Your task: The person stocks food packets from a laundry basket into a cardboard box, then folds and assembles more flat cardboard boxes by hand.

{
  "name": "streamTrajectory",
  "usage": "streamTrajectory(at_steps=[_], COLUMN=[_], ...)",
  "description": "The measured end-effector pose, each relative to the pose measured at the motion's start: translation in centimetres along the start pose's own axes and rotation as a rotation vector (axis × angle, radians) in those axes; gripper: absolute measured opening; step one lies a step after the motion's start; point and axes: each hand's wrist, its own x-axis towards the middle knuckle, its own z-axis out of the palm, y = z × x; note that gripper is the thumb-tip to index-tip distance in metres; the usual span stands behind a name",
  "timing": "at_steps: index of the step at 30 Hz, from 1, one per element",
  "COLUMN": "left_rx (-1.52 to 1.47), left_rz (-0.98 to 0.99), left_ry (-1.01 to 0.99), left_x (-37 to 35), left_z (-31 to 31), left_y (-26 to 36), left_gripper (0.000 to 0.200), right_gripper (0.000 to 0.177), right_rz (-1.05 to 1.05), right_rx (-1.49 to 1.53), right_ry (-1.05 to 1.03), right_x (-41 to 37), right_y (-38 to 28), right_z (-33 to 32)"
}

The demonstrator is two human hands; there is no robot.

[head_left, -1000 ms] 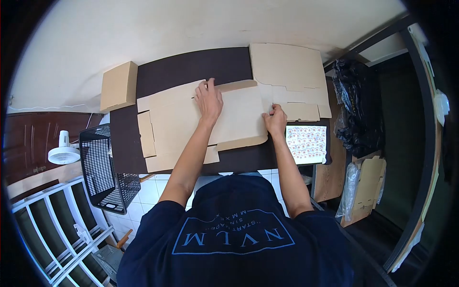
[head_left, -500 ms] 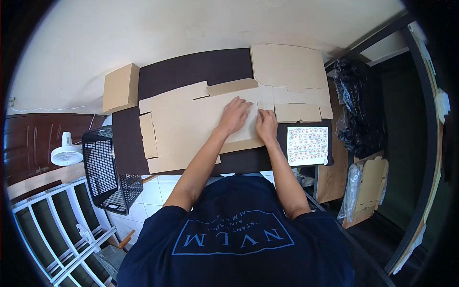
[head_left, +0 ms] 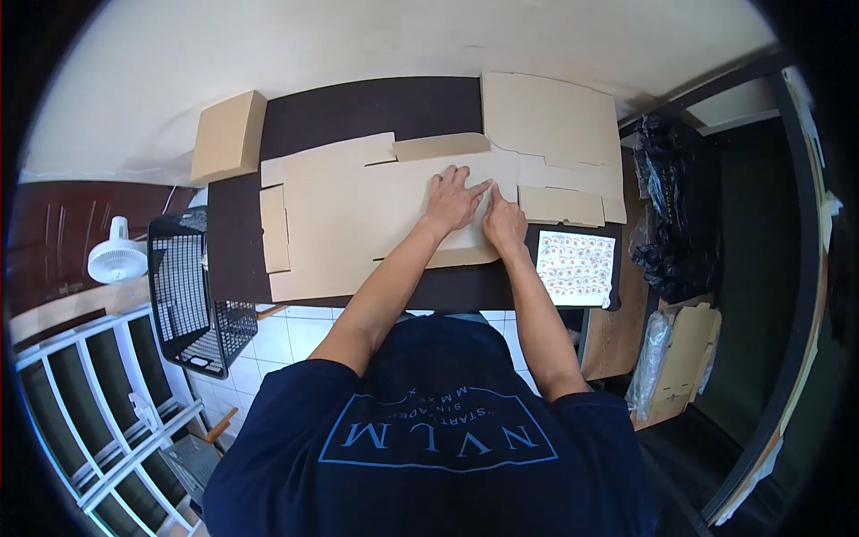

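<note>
An unfolded box [head_left: 349, 201] lies at 11 o'clock on the dark table [head_left: 367, 103], its inside bare around the hands. The closed box [head_left: 228, 134] at 10 hides its contents; the basket's [head_left: 183, 304], at 9, are unclear. The left hand [head_left: 454, 204], released, spreads on the unfolded cardboard; the right hand [head_left: 506, 224], finger extended, touches its 3 o'clock end, any pinch impossible to tell. A second ago the left hand was nearer the 12 o'clock edge, well apart from the right; now their fingertips nearly meet.

The left hand [head_left: 454, 199] lay palm down with fingers spread, just beside the right hand [head_left: 506, 223], partly curled.
</note>
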Motion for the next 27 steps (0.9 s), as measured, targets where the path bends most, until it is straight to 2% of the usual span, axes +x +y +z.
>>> streamTrajectory(at_steps=[6, 10, 13, 16, 17, 19, 20, 23, 25, 27], left_rx=[-0.019, -0.065, -0.137, -0.659, -0.661, -0.797, -0.784, -0.708, -0.596, -0.332], left_rz=[-0.038, -0.08, -0.116, -0.105, -0.124, -0.168, -0.219, -0.326, -0.425, -0.533], left_ry=[0.045, 0.023, 0.007, 0.098, 0.102, 0.374, 0.395, 0.481, 0.518, 0.592], left_x=[-0.2, -0.2, -0.3, -0.9, -1.9, -5.5, -7.6, -15.3, -21.0, -26.3], left_z=[0.5, 0.6, 0.4, -0.5, -1.0, -3.6, -4.7, -6.3, -7.6, -7.4], left_y=[0.0, 0.4, -0.1, -1.5, -1.9, -3.1, -4.1, -7.8, -9.6, -12.0], left_gripper=[0.041, 0.041, 0.042, 0.042, 0.042, 0.039, 0.037, 0.037, 0.04, 0.045], right_gripper=[0.047, 0.041, 0.038, 0.03, 0.03, 0.023, 0.023, 0.013, 0.01, 0.013], right_rz=[-0.018, -0.018, -0.045, -0.033, -0.045, 0.066, 0.06, -0.261, -0.345, -0.462], right_rx=[-0.05, -0.02, -0.135, 0.03, 0.026, 0.122, 0.121, 0.281, 0.325, 0.27], right_ry=[-0.012, -0.024, -0.141, 0.11, 0.096, 0.116, 0.105, 0.228, 0.117, 0.035], right_x=[-2.3, -4.3, -4.6, -6.7, -7.3, -8.7, -9.0, -10.7, -11.6, -12.0], right_y=[1.0, 1.6, 2.6, 3.3, 3.2, 1.4, 0.8, -1.7, -4.6, -7.3], right_z=[0.1, -0.6, -1.2, -2.3, -2.6, -4.3, -4.1, -2.9, -2.0, -0.2])
